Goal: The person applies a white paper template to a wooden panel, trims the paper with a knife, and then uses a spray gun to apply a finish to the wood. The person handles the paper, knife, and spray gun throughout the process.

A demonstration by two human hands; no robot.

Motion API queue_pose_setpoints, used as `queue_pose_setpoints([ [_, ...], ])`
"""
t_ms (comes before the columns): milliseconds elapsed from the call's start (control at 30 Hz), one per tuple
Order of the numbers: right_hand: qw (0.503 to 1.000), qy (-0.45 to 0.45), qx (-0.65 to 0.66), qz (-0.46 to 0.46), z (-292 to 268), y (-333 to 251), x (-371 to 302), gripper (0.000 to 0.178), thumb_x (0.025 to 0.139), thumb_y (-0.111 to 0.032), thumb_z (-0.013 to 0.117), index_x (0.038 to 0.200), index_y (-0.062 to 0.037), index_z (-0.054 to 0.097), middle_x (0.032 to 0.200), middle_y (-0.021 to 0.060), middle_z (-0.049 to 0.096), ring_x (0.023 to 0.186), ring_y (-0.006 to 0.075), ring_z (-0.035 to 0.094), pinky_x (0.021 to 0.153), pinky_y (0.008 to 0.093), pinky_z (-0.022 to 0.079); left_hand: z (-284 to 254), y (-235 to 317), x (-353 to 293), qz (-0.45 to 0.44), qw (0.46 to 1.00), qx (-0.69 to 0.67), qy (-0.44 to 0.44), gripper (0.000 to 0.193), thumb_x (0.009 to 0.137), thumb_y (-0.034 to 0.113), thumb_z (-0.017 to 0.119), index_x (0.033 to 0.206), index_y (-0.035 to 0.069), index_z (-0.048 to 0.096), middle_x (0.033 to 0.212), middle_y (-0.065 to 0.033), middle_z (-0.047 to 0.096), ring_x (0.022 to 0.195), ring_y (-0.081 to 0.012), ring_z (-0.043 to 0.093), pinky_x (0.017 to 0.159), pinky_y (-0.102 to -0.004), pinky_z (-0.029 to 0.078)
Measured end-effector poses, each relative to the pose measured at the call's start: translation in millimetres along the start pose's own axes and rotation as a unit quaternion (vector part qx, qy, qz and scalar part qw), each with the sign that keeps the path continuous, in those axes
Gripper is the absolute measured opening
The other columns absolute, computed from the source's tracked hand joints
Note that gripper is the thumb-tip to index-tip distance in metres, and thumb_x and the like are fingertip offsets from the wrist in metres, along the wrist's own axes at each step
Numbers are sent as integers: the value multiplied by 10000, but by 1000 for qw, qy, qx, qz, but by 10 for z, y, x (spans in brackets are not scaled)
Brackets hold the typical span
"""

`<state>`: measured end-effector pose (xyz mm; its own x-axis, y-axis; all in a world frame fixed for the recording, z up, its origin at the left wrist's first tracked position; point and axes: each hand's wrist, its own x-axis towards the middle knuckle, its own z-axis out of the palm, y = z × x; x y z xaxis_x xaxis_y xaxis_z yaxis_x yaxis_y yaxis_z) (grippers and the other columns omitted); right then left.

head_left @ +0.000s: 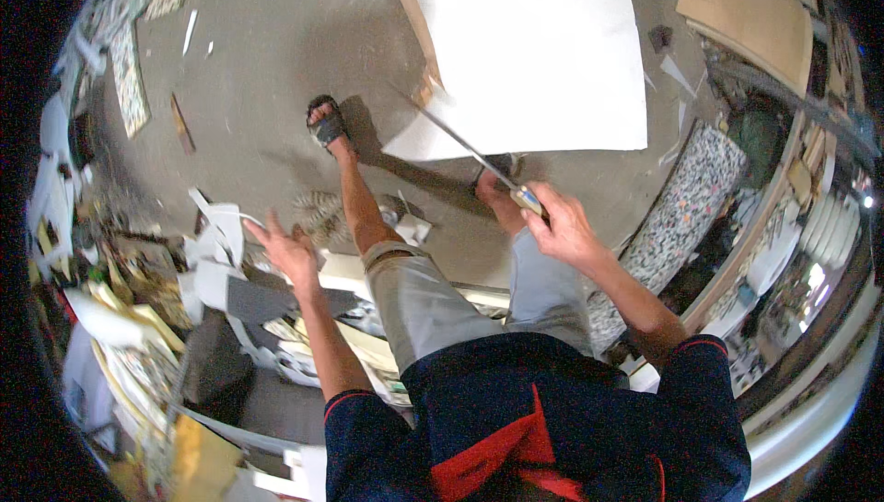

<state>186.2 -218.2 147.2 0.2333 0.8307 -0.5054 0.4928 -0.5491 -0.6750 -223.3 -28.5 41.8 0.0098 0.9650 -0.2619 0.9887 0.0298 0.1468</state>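
Note:
My right hand [562, 226] is closed around the pale handle of a long thin knife [465, 141]. The blade points away from me and to the left, its tip near the corner of a large white sheet [543, 51]. That sheet lies flat ahead of me, with a brown edge [410, 9] showing along its left side. My left hand [289, 253] is held out to the left, its fingers spread and slightly blurred. Close to its fingertips is a thin white strip [230, 214]; whether they touch it I cannot tell.
White offcuts [216, 281] and other scraps pile up at the left. A speckled foam roll [681, 216] lies at the right, below a tan board [750, 18]. A speckled foam strip [129, 78] and a thin brown piece [182, 124] lie on the floor.

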Motion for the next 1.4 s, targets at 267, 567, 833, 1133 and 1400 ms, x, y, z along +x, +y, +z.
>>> queue_pose_setpoints([
  [267,978,-21,23,208,945,-781,-323,309,871,-165,646,1129,-13,569,963,260,661,882,448,660,758,521,530,310,744,1471,383,919,-3,-93,348,837,27,565,1157,63,696,1568,-175,386,1020,-366,694,667,-417,578],
  [567,922,113,63,365,2275,-1336,-357,349,885,-185,660,1197,-47,587,967,222,674,883,428,670,744,509,532,314,1050,1697,445,778,-33,-443,255,833,197,738,1047,56,736,1052,-162,729,871,-321,722,761,-398,568],
  [833,889,219,11,403,2242,-1078,-364,351,893,-170,676,1234,-116,615,984,171,675,850,379,690,701,478,555,356,1730,1055,302,765,-98,-560,445,882,351,734,1134,-13,685,1044,-129,715,928,-246,672,819,-354,528],
  [1133,902,214,-72,369,1957,-984,-339,333,915,-177,664,1243,-137,624,1015,143,683,870,372,683,727,460,553,597,1628,904,146,685,-267,-662,424,882,365,753,1123,25,676,1017,-64,696,854,-172,643,739,-319,517],
  [1400,889,242,-75,381,2049,-1173,-149,275,907,-192,663,1170,-112,646,971,161,686,872,390,679,717,481,544,678,1568,889,77,687,-328,-644,239,848,239,791,1034,99,737,947,-13,736,790,-101,654,633,-258,504],
])
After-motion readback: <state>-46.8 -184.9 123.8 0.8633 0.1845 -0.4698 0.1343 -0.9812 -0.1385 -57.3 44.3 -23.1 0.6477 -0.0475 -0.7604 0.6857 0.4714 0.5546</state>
